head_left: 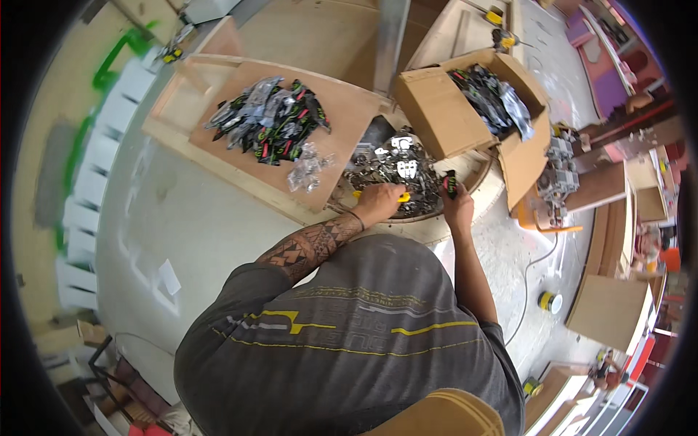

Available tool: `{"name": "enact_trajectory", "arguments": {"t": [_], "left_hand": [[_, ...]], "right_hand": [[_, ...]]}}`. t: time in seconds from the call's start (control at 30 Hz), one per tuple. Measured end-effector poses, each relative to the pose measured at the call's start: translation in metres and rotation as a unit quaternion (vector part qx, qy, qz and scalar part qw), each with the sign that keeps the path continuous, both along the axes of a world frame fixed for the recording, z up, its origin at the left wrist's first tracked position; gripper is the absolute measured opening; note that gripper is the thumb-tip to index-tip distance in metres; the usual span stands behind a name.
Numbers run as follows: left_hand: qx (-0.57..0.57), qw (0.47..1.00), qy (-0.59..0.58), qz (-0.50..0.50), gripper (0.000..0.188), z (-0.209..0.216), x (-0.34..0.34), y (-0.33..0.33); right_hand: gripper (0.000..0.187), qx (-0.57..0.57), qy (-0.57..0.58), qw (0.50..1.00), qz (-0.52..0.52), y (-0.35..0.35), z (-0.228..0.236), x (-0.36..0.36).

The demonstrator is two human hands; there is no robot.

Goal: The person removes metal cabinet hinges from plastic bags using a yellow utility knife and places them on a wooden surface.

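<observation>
My left hand is closed around a yellow-handled tool; yellow shows on both sides of the fist, but its kind is hidden. Pinched upright in my right hand is a small black packet with green and pink print. Both hands are over the near edge of a heap of shiny metal hinges, which lies in a rounded wooden recess. To the left, a pile of similar black packets rests on a brown board, with crumpled clear plastic bags beside it.
An open cardboard box of packets stands beyond my right hand, one flap hanging down. A metal post rises behind the hinges. Right of the box is a grey machine. A cable and a round tin are on the floor.
</observation>
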State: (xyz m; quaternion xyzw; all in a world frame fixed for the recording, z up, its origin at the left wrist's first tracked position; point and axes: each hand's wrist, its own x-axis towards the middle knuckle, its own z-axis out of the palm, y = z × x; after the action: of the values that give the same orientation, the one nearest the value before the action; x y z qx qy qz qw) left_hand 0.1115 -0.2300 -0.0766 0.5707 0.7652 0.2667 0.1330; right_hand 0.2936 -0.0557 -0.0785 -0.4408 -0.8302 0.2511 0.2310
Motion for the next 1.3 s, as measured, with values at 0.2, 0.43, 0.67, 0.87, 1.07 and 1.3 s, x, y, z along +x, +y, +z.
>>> {"name": "enact_trajectory", "arguments": {"t": [0.2,0.43,0.67,0.87,1.07,1.3], "left_hand": [[0.052,0.967,-0.126,0.214,0.024,0.046,-0.050,-0.030],[-0.023,0.956,-0.025,0.291,0.035,0.061,-0.150,-0.094],[0.037,0.949,-0.033,0.311,0.040,0.063,-0.129,-0.103],[-0.006,0.957,-0.153,0.247,0.039,0.100,-0.088,-0.103],[-0.001,0.959,-0.199,0.203,0.041,0.117,-0.090,-0.094],[0.185,0.951,-0.244,0.034,0.036,0.149,-0.111,0.060]], "right_hand": [[0.038,-0.191,0.115,0.966,-0.131,0.007,0.040,0.006],[0.028,-0.369,0.562,0.735,-0.086,0.117,0.069,-0.023],[0.042,0.118,0.346,0.911,-0.191,0.236,0.125,-0.099],[0.038,0.184,-0.329,0.926,0.012,0.290,0.046,-0.086],[0.054,-0.018,-0.275,0.960,0.057,0.270,0.040,-0.125],[0.043,0.164,-0.026,0.986,-0.015,0.223,0.075,-0.103]]}}
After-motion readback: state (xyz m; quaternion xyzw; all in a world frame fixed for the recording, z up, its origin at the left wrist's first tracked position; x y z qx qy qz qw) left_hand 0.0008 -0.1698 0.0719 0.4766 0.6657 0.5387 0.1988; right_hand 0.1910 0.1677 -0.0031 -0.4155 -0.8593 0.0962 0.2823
